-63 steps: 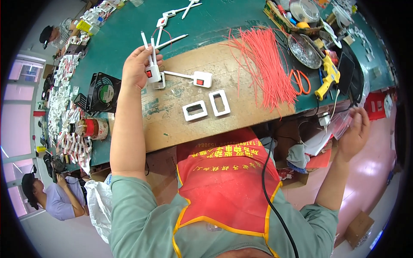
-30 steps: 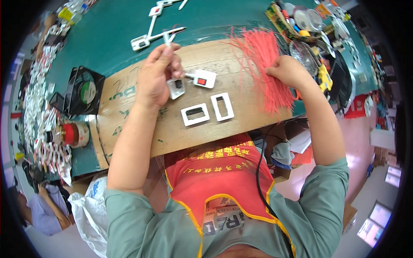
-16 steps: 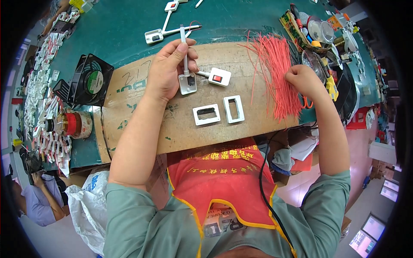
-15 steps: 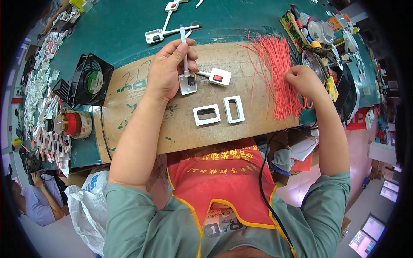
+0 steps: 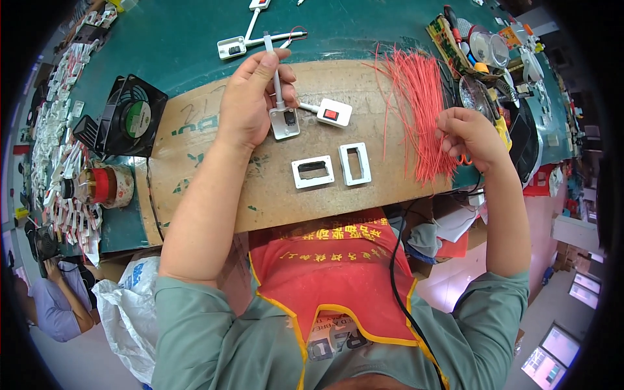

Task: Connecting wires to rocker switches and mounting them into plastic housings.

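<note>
Over the green table [image 5: 179, 42] and its brown board [image 5: 354, 81], the right hand [image 5: 473, 136] has uncurled beside the red wires [image 5: 419, 117].
Half a second ago that hand was a tight fist over the bundle's edge; its grip is now partly open, so it may be sorting out a strand, though I cannot tell whether one is pinched. The left hand [image 5: 250, 101] keeps its narrow grip on the stem of the white housing [image 5: 281, 130], open side up above the board, left of the red-switch unit [image 5: 342, 115].
</note>
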The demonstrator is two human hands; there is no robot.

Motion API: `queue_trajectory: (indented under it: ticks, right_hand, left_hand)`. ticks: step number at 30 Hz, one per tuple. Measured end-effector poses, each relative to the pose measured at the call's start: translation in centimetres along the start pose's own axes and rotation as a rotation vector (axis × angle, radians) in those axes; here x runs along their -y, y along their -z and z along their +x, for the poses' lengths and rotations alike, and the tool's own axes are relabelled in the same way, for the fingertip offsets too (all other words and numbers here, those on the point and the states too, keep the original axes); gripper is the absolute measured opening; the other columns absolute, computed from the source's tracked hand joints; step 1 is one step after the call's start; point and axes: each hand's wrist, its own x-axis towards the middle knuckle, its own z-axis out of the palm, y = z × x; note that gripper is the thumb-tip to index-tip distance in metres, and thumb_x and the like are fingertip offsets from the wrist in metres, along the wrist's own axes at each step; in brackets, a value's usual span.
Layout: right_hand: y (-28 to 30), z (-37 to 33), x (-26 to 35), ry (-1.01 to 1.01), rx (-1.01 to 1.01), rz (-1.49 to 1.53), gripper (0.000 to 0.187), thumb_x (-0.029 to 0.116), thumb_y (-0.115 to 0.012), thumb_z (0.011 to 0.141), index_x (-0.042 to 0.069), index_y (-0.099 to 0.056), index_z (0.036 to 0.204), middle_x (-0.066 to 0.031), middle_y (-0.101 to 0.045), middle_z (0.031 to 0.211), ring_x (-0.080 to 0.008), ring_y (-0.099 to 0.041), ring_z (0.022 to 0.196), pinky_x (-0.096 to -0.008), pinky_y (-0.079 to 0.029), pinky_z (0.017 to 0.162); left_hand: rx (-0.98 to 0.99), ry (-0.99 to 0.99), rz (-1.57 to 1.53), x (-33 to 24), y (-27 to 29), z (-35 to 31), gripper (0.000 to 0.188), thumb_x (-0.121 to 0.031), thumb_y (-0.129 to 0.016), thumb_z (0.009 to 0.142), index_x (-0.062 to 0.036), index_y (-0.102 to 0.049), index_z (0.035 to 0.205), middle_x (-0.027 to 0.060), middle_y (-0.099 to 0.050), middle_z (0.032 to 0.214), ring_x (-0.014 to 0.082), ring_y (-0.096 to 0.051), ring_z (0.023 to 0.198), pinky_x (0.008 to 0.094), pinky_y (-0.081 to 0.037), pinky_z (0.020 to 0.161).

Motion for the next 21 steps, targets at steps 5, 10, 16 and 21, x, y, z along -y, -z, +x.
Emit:
queue_trajectory:
  ticks: [5,10,16,21]
  right_hand:
    - [0.3,-0.9,-1.5,-0.009,0.084,0.301,0.015,0.015,-0.061,0.088,0.003,-0.058,0.095,-0.0022,-0.064,0.083,-0.0064,-0.061,0.060,-0.0182,-0.050,0.049]
    - [-0.7,-3.4,-1.9,0.156,0.149,0.583,0.019,0.018,-0.060,0.090,0.003,-0.056,0.101,-0.0046,-0.063,0.086,-0.0086,-0.062,0.061,-0.0192,-0.050,0.049]
    - [-3.5,-3.9,3.0,0.419,0.047,0.476,0.019,0.020,-0.057,0.092,0.005,-0.058,0.103,-0.0058,-0.064,0.092,-0.0119,-0.064,0.074,-0.0228,-0.052,0.060]
    - [-7.3,-2.5,9.8,0.750,-0.012,0.299,0.020,0.021,-0.060,0.092,0.003,-0.060,0.101,-0.0066,-0.066,0.093,-0.0131,-0.064,0.079,-0.0238,-0.052,0.068]
  left_hand:
    - [0.015,-0.032,0.000,-0.5,-0.5,-0.3,0.031,-0.027,-0.053,0.096,-0.0036,-0.056,0.116,0.0048,-0.059,0.077,0.0130,-0.057,0.062,0.0301,-0.051,0.059]
    - [0.071,-0.048,-0.097,-0.4,0.0,-0.1,0.032,-0.028,-0.056,0.095,-0.0037,-0.057,0.115,0.0039,-0.058,0.074,0.0123,-0.055,0.062,0.0299,-0.049,0.059]
    - [0.091,0.007,-0.200,-0.3,0.2,-0.5,0.031,-0.032,-0.052,0.096,-0.0045,-0.056,0.111,0.0045,-0.052,0.073,0.0144,-0.048,0.060,0.0300,-0.043,0.056]
    - [0.130,0.025,-0.202,-0.4,-0.1,-0.4,0.028,-0.034,-0.054,0.095,-0.0073,-0.056,0.102,0.0035,-0.048,0.070,0.0149,-0.047,0.059,0.0292,-0.042,0.054]
